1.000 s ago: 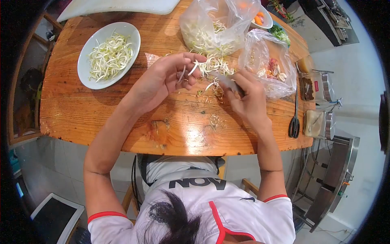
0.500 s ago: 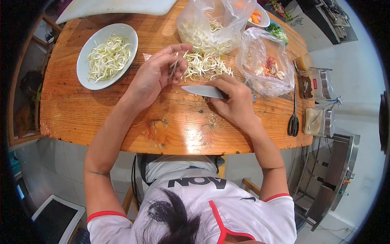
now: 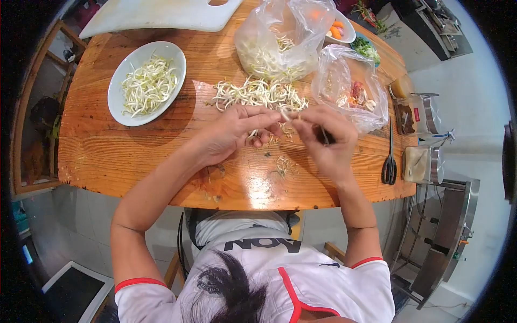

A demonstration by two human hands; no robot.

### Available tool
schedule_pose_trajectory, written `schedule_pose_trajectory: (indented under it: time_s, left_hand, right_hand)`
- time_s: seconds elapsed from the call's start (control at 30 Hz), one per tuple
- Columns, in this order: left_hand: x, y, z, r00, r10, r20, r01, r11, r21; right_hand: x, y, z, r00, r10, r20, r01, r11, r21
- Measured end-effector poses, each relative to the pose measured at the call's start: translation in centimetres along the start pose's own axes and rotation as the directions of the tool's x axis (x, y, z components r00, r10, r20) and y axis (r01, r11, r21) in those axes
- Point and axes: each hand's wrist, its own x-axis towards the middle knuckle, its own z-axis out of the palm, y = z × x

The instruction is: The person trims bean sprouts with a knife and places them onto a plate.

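My left hand (image 3: 237,132) pinches a bean sprout between thumb and forefinger, and pale sprout ends show under its curled fingers. Close against it, my right hand (image 3: 329,141) is closed with its thumb and forefinger at the same sprout. A knife (image 3: 325,135) is tucked in the right hand, mostly hidden by the fingers. Just beyond both hands lies a loose heap of bean sprouts (image 3: 261,92) on the wooden table (image 3: 145,161). Small trimmed bits (image 3: 284,166) are scattered nearer to me.
At left stands a white bowl (image 3: 114,99) of sprouts, with a white cutting board (image 3: 161,15) behind. Plastic bags hold sprouts (image 3: 258,59) and food scraps (image 3: 358,94). Black scissors (image 3: 389,169) and jars (image 3: 417,164) line the right edge. Farther back is a plate of carrots (image 3: 350,33).
My hands have come together in front of the sprout heap. The right hand has turned, so the knife blade no longer shows. The view has shifted slightly.
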Motion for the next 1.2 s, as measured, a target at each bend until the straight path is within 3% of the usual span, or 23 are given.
schedule_pose_trajectory:
  time_s: [0.17,0.27,0.47,0.57,0.67,0.77,0.87,1.07,1.2]
  left_hand:
    - [-0.4,0.5,0.1,0.998,-0.001,-0.066,-0.007,0.994,-0.11]
    - [-0.3,0.5,-0.6,0.997,0.018,-0.075,-0.025,0.995,-0.095]
    - [-0.4,0.6,-0.4,0.997,0.069,-0.047,-0.053,0.959,0.277]
    - [0.0,-0.3,-0.4,0.992,0.111,-0.055,-0.093,0.96,0.265]
    - [0.0,-0.1,-0.8,0.996,0.071,-0.056,-0.062,0.985,0.161]
    - [-0.3,0.1,-1.1,0.997,0.071,-0.013,-0.072,0.994,-0.083]
    - [-0.4,0.3,-0.5,0.995,0.034,-0.091,-0.05,0.982,-0.184]
    - [-0.2,-0.4,-1.5,0.999,0.019,-0.028,-0.023,0.987,-0.16]
    - [-0.4,-0.3,-1.1,0.999,0.032,-0.034,-0.038,0.982,-0.186]
  right_hand:
    - [-0.8,0.6,0.8,0.981,-0.165,0.1,0.172,0.983,-0.065]
    - [-0.1,-0.3,0.4,0.987,-0.077,0.142,0.083,0.996,-0.036]
    - [0.1,0.4,-1.0,0.993,0.06,0.106,-0.072,0.992,0.107]
    - [0.3,0.6,-1.2,0.989,0.016,0.148,-0.025,0.998,0.063]
    - [0.5,0.4,-0.9,0.983,-0.018,0.181,0.03,0.997,-0.065]
    - [0.2,0.7,0.2,0.967,-0.129,0.218,0.158,0.98,-0.122]
    - [-0.1,-0.2,0.4,0.971,0.043,0.235,-0.004,0.987,-0.163]
    - [-0.1,0.2,0.3,0.973,0.111,0.202,-0.068,0.975,-0.211]
    - [0.0,0.2,0.4,0.972,0.062,0.228,-0.01,0.975,-0.22]
